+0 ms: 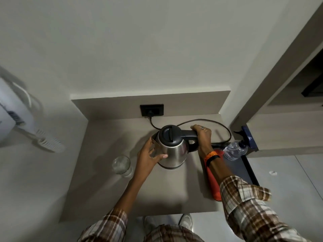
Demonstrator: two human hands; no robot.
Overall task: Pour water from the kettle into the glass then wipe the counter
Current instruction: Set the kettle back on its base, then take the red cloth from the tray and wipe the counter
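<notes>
A steel kettle with a black lid and handle stands upright in the middle of the beige counter. My right hand is closed around the black handle. My left hand rests flat against the kettle's left side near the spout, fingers spread. A clear empty glass stands on the counter to the left of the kettle, just beside my left wrist. An orange-red cloth lies along the counter's right side, partly under my right forearm.
A black cord runs from the wall socket behind the kettle. A plastic water bottle lies on a dark tray at the right. A wall phone hangs at the left.
</notes>
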